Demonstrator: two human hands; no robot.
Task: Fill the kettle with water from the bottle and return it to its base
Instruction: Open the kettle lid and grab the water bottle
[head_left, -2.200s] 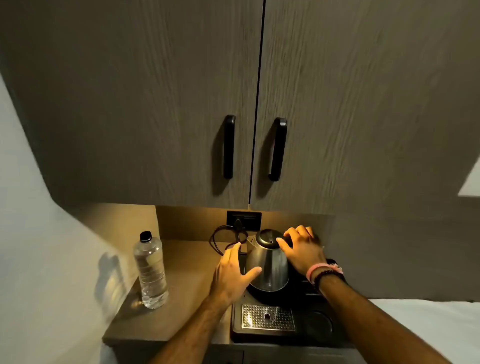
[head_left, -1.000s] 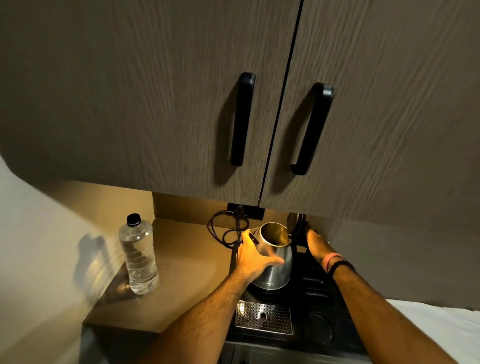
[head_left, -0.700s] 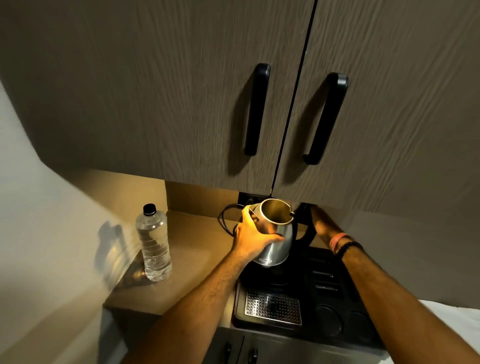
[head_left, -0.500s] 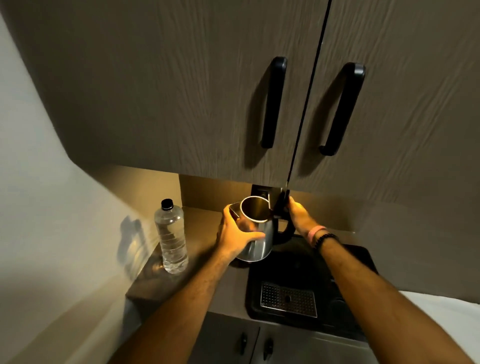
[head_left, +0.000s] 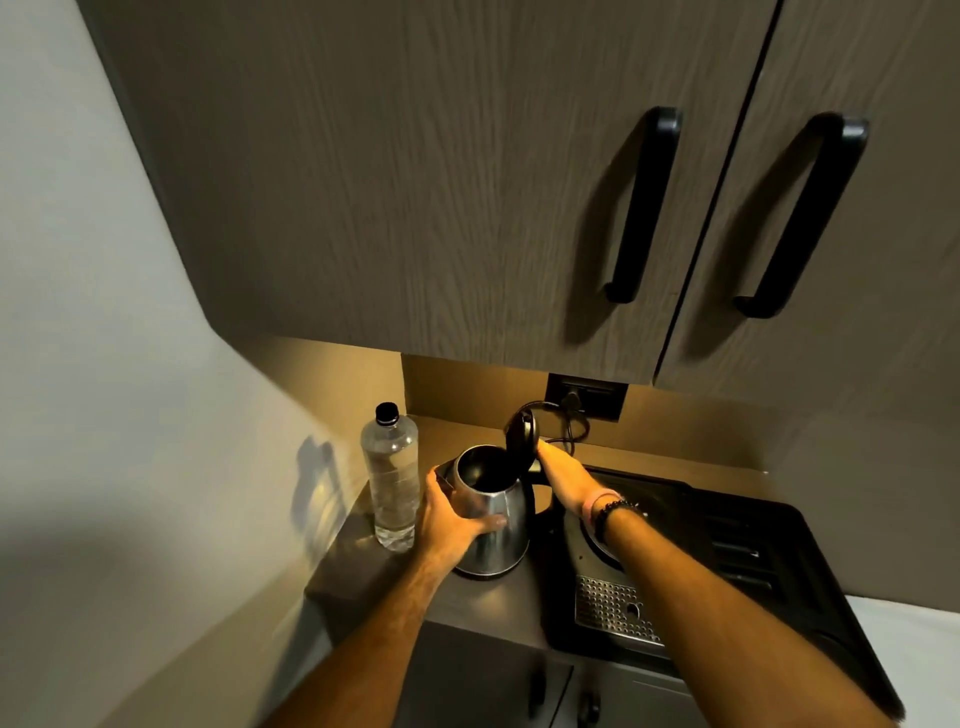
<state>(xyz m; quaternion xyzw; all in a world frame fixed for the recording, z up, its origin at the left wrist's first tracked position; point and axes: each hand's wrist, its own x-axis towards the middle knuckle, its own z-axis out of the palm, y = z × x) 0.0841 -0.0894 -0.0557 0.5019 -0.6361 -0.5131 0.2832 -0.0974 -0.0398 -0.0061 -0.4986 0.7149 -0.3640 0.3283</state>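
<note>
A steel kettle (head_left: 501, 540) stands on the wooden counter (head_left: 363, 577), its black lid (head_left: 522, 435) tipped up and the inside dark. My left hand (head_left: 452, 519) is wrapped around the kettle's left side. My right hand (head_left: 563, 475) grips the kettle's handle at its right, just under the lid. A clear capped water bottle (head_left: 392, 480) stands upright right beside the kettle on its left. The kettle's round base (head_left: 597, 540) sits on the black tray, partly hidden by my right wrist.
A black tray (head_left: 769, 561) with a metal drip grate (head_left: 613, 608) fills the counter's right side. A cord runs to a wall socket (head_left: 584, 397) behind. Cabinet doors with black handles (head_left: 644, 202) hang low overhead. A wall closes off the left.
Both hands lifted the kettle off its base and carried it left; it now rests on the counter next to the bottle. The lid, shut at first, stands up.
</note>
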